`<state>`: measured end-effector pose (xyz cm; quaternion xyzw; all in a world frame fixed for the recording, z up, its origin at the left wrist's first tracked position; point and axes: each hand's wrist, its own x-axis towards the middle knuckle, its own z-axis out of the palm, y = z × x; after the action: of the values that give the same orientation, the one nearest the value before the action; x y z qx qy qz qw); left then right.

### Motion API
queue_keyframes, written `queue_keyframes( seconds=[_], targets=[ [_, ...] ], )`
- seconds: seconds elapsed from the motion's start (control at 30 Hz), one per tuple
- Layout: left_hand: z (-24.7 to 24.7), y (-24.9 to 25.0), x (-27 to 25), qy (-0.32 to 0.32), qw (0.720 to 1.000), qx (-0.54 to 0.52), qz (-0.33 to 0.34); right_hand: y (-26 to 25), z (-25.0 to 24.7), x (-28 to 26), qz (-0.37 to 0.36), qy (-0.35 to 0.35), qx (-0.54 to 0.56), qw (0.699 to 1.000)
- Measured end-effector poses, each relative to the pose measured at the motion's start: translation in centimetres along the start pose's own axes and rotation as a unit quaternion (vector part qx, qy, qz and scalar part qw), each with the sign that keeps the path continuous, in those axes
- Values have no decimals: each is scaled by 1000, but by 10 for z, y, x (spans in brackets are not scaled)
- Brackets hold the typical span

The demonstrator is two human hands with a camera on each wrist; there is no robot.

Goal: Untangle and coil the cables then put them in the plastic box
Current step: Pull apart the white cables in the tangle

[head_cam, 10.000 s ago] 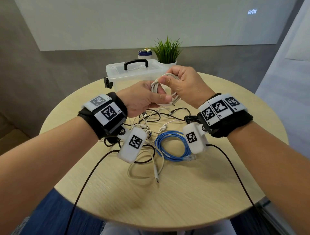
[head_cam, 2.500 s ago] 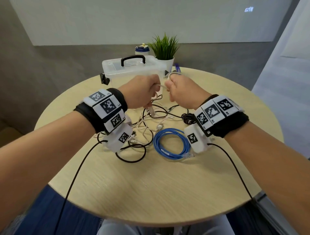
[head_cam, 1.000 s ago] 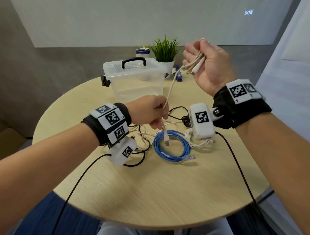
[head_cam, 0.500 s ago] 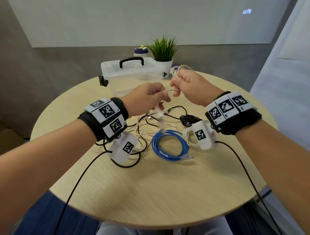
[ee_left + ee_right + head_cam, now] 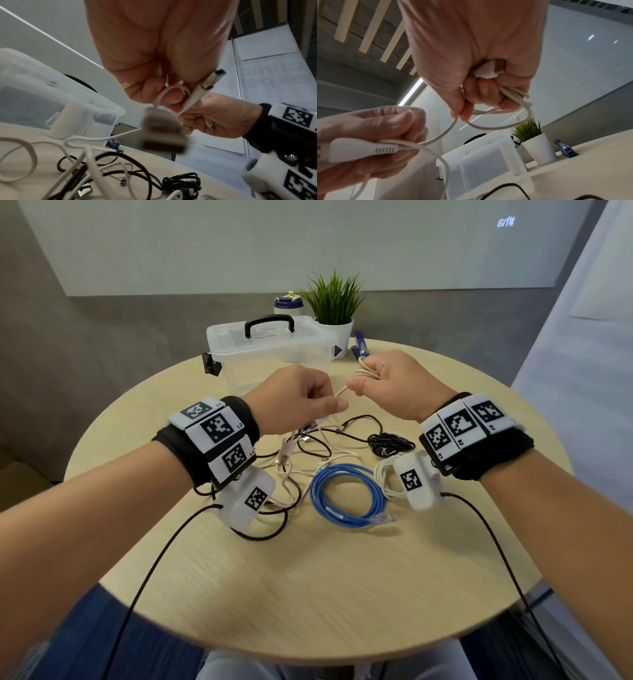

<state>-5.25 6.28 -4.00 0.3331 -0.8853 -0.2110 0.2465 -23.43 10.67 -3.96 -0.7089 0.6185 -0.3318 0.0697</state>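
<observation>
Both hands work one white USB cable [image 5: 367, 371] above the table. My right hand [image 5: 373, 381] grips its wound loops [image 5: 513, 106] and one plug [image 5: 489, 70] in a fist. My left hand [image 5: 325, 402] pinches the other white plug [image 5: 363, 150] just left of it, with a short slack run of cable between the two. The clear plastic box [image 5: 270, 350] with a black handle stands lid-on behind the hands. Below them lie a tangle of white and black cables [image 5: 301, 446], a blue coil [image 5: 346, 494], a white coil [image 5: 385, 477] and a black bundle [image 5: 390, 443].
A potted plant [image 5: 334, 313], a small white jar with a blue lid [image 5: 288, 304] and a blue clip [image 5: 359, 347] sit at the table's far edge [image 5: 445, 361] beside the box. Black wrist-camera leads trail over the bare near half of the round table [image 5: 325, 594].
My right hand, raised high with the coil a second ago, has come down next to the left. The stretch of cable between the hands has grown shorter.
</observation>
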Motion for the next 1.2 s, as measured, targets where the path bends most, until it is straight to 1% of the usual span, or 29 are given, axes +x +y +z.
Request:
queue_keyframes(
  seconds=[0.13, 0.2, 0.27, 0.33, 0.37, 0.4, 0.43, 0.5, 0.53, 0.6, 0.67, 0.7, 0.73, 0.77, 0.8, 0.87, 0.93, 1.0, 1.03, 1.1, 1.2],
  targets=[
    [-2, 4, -3, -7, 999, 21, 34, 5, 1, 3, 52, 24, -52, 997],
    [-2, 5, -4, -9, 999, 32, 35, 9, 2, 4, 80, 43, -34, 995],
    [-1, 4, -3, 22, 999, 38, 33, 12, 3, 5, 103, 47, 39, 993],
    [0, 2, 0, 93, 994, 48, 42, 12, 6, 5, 123, 35, 154, 980],
    [0, 2, 1, 125, 989, 52, 57, 10, 6, 4, 127, 22, 217, 968],
    [0, 2, 2, 144, 985, 57, 77, 7, 7, 3, 130, 4, 281, 951],
    [1, 2, 4, 145, 982, 68, 98, 2, 6, 1, 129, -16, 344, 930],
    [3, 2, 7, 103, 983, 87, 122, -7, 5, -2, 117, -55, 438, 889],
    [5, 4, 7, 82, 986, 86, 120, -10, 4, -3, 109, -70, 468, 874],
    [8, 4, 8, 69, 990, 56, 111, -14, 2, -3, 98, -92, 511, 849],
    [7, 4, 9, 67, 993, -5, 99, -16, 0, -3, 94, -108, 545, 826],
    [5, 3, 10, 61, 994, -37, 85, -16, 0, -3, 91, -113, 551, 822],
    [4, 3, 10, 51, 994, -67, 68, -15, 1, -4, 89, -115, 544, 826],
    [2, 3, 10, 39, 993, -97, 52, -15, 2, -4, 86, -112, 522, 841],
    [1, 5, 9, 32, 991, -122, 40, -14, 4, -4, 81, -104, 487, 864],
    [1, 9, 7, 35, 989, -140, 30, -11, 7, -4, 60, -80, 410, 907],
    [2, 12, 7, 45, 988, -148, 20, -9, 10, -3, 34, -61, 358, 931],
    [5, 12, 8, 65, 987, -147, 9, -9, 12, -3, 15, -36, 325, 945],
    [6, 11, 10, 79, 989, -126, 7, -8, 13, -3, 8, -20, 316, 948],
    [7, 10, 12, 104, 992, -74, -1, -7, 14, -3, -1, 11, 315, 949],
    [5, 10, 14, 126, 991, -45, -8, -8, 17, -5, -14, 28, 289, 957]
  ],
)
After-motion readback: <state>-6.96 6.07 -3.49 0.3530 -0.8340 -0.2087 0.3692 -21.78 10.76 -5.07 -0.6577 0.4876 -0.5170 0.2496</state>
